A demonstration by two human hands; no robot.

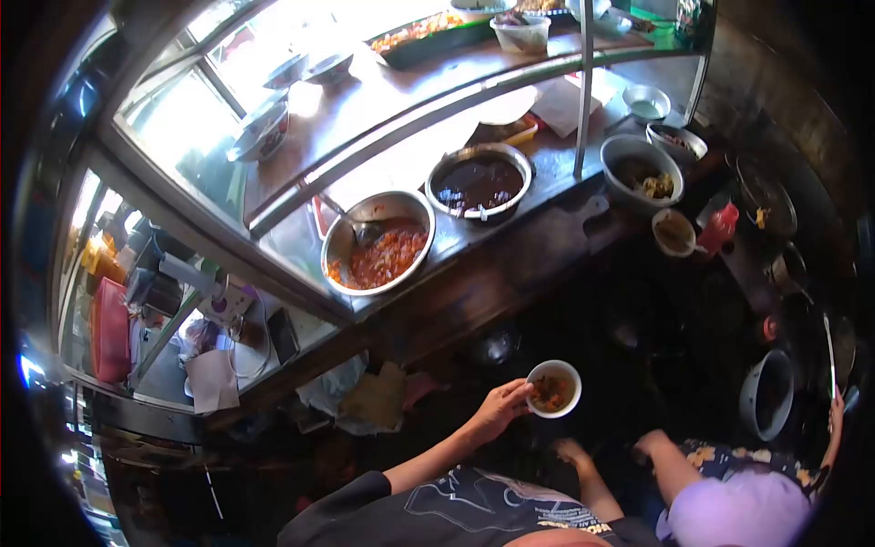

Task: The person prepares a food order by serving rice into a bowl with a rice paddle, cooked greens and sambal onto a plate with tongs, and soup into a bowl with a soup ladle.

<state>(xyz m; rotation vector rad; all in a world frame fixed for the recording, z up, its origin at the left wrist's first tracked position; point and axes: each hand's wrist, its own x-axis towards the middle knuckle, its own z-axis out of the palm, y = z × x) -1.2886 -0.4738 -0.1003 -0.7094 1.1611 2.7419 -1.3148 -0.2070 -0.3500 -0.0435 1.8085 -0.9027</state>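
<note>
My left hand (503,407) grips the rim of a small white bowl (573,394), fingers closed on its left side. Reddish-brown food with some liquid lies inside the bowl. My right hand (570,451) is low, close to my body and just below the bowl; its fingers are dark and hard to make out. On the counter beyond stand a metal basin of red chili sauce (378,264) with a ladle (366,230) in it, and a round pot of dark sauce (478,185). Neither hand touches these.
A glass display case (419,114) runs along the counter, with bowls and trays inside. Another person in a lilac head covering (738,510) is at my right, one hand (833,410) by a long utensil. A grey basin (766,401) and a pot (641,173) stand at right.
</note>
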